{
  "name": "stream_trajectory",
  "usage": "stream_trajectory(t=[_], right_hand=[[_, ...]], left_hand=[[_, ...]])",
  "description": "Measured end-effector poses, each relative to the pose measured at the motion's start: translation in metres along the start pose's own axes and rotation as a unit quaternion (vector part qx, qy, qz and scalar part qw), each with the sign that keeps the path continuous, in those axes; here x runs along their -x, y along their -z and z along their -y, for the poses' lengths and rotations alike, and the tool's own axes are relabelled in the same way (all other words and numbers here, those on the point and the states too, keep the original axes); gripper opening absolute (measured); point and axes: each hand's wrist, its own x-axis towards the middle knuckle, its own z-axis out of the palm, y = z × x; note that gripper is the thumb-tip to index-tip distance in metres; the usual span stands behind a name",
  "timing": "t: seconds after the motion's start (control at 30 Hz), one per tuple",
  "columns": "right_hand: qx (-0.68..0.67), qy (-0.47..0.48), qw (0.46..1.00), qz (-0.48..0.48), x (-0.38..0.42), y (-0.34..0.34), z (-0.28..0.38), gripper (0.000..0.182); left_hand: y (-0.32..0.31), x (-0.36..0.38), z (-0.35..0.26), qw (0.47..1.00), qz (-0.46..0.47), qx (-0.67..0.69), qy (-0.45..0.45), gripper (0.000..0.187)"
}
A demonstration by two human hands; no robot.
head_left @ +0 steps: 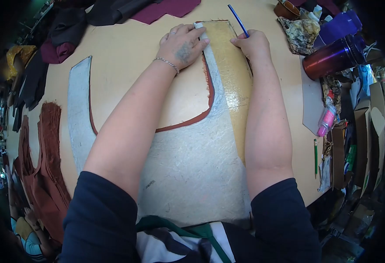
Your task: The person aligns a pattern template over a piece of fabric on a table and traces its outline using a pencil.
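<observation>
Head view, tabletop: pale tabletop (122,79), grey template and cloth laid out across it.
Grey template (192,175): flat, broad part near, in front of the person; two arms run far, one left, one right, around a curved cut-out.
Red-brown cloth (208,83): ragged edge shows along the cut-out, under the template.
Yellow panel (229,87): flat, glossy, along right side of the template's right arm; whether joined or overlapping, can't tell.
Left hand (183,45): palm down, fingers extended, not gripping; fingertips and thumb on far end of the template's right arm.
Right hand (254,44): fingers clamped on blue pen, at the yellow panel's far right edge.
Blue pen (238,21): slanted, upper end pointing far and left; tip hidden by hand.
Left side: stack of brown cloth (50,175) near; dark cloth (67,26) far; person (30,232) in the near left corner, partly seen.
Far edge: burgundy cloth (166,9) beside more dark fabric.
Right side: red-and-dark tumbler (330,58) lying tilted, pink bottle (327,119) nearer, then green pencil (315,158); purple container (341,27) beyond tumbler, brown bowl (286,9) far.
</observation>
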Motion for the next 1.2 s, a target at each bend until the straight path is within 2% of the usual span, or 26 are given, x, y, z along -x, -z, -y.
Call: stream_trajectory(t=[0.07, 0.17, 0.2, 0.27, 0.47, 0.6, 0.7, 0.8, 0.9, 1.0, 1.13, 1.2], right_hand=[[0.001, 0.001, 1.000, 0.006, -0.001, 0.001, 0.000, 0.023], [-0.045, 0.046, 0.997, -0.053, -0.001, -0.002, 0.000, 0.026], [-0.160, 0.067, 0.983, -0.059, -0.006, -0.008, -0.002, 0.028], [-0.380, 0.108, 0.917, -0.059, -0.016, -0.020, 0.002, 0.032], [-0.349, 0.120, 0.927, 0.072, -0.046, -0.036, 0.041, 0.030], [-0.372, 0.119, 0.918, 0.062, -0.057, -0.062, 0.047, 0.024], [-0.334, 0.173, 0.926, 0.033, -0.062, -0.068, 0.043, 0.022], [-0.283, 0.174, 0.943, 0.015, -0.066, -0.070, 0.039, 0.025], [-0.168, 0.192, 0.966, -0.047, -0.068, -0.067, 0.039, 0.027], [-0.168, 0.150, 0.969, -0.106, -0.068, -0.049, 0.030, 0.029], [-0.170, 0.149, 0.971, -0.073, -0.065, -0.048, 0.034, 0.029], [-0.113, 0.182, 0.974, -0.076, -0.059, -0.060, 0.045, 0.031]], left_hand=[[0.002, 0.000, -0.004, 0.999, 0.027, -0.037, 0.003, 0.044], [0.005, 0.001, -0.009, 0.996, 0.076, -0.041, 0.000, 0.043], [0.007, 0.001, -0.010, 0.996, 0.084, -0.031, 0.004, 0.044], [0.008, 0.002, -0.011, 0.996, 0.091, -0.021, 0.013, 0.044], [0.003, 0.000, -0.009, 0.996, 0.078, -0.035, 0.003, 0.045], [0.008, -0.003, -0.011, 0.995, 0.095, -0.040, 0.006, 0.048], [0.007, 0.001, -0.011, 0.993, 0.106, -0.050, 0.018, 0.052], [0.009, -0.005, -0.012, 0.990, 0.125, -0.061, 0.025, 0.054], [0.011, -0.005, -0.014, 0.989, 0.129, -0.064, 0.030, 0.050], [0.010, -0.005, -0.014, 0.990, 0.126, -0.065, 0.029, 0.052], [0.009, -0.006, -0.013, 0.989, 0.123, -0.076, 0.027, 0.054], [0.005, -0.006, -0.011, 0.990, 0.105, -0.088, 0.019, 0.055]])
